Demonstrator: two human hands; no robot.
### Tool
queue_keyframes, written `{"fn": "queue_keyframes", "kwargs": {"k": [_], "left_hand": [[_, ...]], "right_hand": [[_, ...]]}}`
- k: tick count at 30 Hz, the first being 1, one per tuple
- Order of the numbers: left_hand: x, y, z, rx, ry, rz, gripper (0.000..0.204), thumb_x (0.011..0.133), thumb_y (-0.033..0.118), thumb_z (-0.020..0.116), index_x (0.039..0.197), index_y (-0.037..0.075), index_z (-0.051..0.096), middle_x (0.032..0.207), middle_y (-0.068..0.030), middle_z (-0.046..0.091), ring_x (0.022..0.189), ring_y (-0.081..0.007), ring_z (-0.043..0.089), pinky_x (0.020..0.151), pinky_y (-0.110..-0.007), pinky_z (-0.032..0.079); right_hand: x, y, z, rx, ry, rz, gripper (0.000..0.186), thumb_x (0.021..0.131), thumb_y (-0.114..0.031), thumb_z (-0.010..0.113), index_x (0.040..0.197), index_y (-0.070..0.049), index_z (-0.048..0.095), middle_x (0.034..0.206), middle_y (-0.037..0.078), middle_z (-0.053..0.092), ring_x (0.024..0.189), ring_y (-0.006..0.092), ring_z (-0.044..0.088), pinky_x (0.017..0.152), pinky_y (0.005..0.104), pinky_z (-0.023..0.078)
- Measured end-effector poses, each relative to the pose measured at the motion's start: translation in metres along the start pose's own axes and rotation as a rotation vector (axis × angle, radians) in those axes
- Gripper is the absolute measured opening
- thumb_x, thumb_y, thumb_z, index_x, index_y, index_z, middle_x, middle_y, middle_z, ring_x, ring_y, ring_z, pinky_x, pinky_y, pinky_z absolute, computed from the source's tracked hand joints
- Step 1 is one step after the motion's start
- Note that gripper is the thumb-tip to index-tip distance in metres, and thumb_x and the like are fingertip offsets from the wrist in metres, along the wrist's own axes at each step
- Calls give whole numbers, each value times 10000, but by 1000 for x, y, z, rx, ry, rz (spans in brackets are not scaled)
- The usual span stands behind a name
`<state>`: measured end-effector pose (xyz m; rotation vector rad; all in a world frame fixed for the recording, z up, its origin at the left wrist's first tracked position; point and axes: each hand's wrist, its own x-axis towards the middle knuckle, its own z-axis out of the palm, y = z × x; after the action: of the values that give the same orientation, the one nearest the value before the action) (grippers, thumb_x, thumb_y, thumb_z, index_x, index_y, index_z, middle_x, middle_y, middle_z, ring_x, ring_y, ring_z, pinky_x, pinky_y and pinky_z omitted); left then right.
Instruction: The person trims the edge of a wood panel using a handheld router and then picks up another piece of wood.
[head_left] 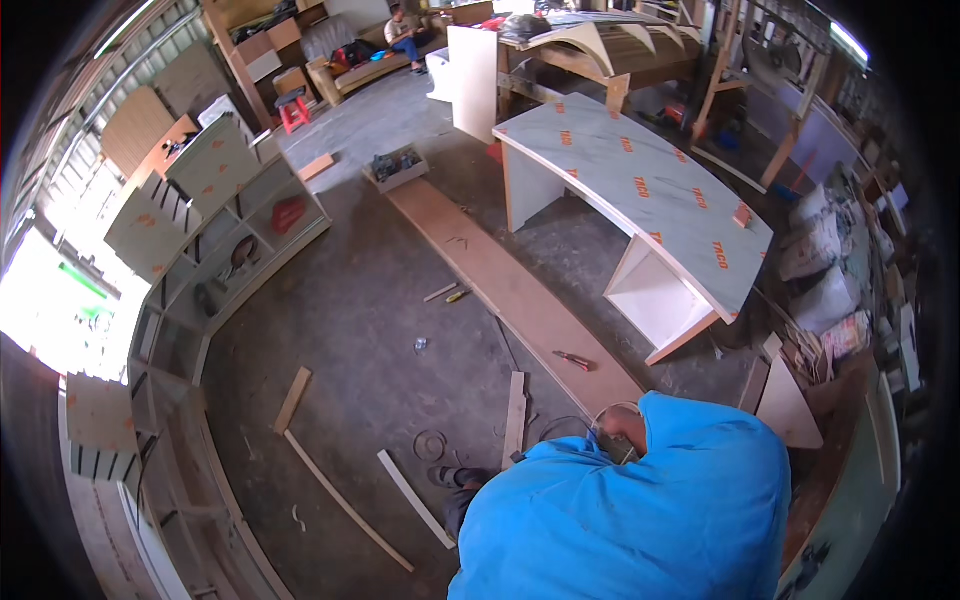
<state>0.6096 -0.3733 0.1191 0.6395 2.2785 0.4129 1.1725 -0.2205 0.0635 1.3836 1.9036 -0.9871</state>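
Note:
Blue shirt cloth (640,500) fills the lower right. From its sleeve a bent bare arm, my right hand (622,428) by its side, reaches toward the near end of a long brown board (500,270). The cloth hides most of that hand; its fingers and anything in them cannot be made out. Thin wire loops lie beside it. My left hand does not show. On the board, a little beyond the arm, rests a red-handled hand tool, perhaps pliers (573,360). A dark shoe (462,478) stands on the floor left of the shirt.
An open box (398,170) of small parts sits at the board's far end. To the right stands a marble-patterned desk (640,190). Wood strips (340,500), a yellow-handled tool (457,296) and coiled wire (430,445) lie about the floor. Shelving (200,270) lines the left; a person (402,35) sits far back.

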Motion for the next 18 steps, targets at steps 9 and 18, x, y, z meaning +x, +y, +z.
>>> {"fn": "queue_keyframes", "kwargs": {"k": [9, 18], "left_hand": [[116, -21, -110, -126, 69, -63, 354, 821, 394, 686, 947, 63, 692, 925, -215, 703, 887, -392, 679, 777, -509, 528], [188, -62, -195, -310, 320, -228, 228, 762, 214, 643, 914, 57, 708, 980, -208, 728, 968, -381, 703, 859, -445, 546]], "right_hand": [[116, -230, -176, 437, 184, 257, 226, 822, -120, 570, 807, 36, 732, 750, 164, 731, 623, 238, 725, 528, 382, 568], [216, -477, -288, 688, 185, -78, 138, 867, -48, 576, 980, -19, 649, 750, 108, 654, 545, 228, 659, 465, 353, 552]]}}
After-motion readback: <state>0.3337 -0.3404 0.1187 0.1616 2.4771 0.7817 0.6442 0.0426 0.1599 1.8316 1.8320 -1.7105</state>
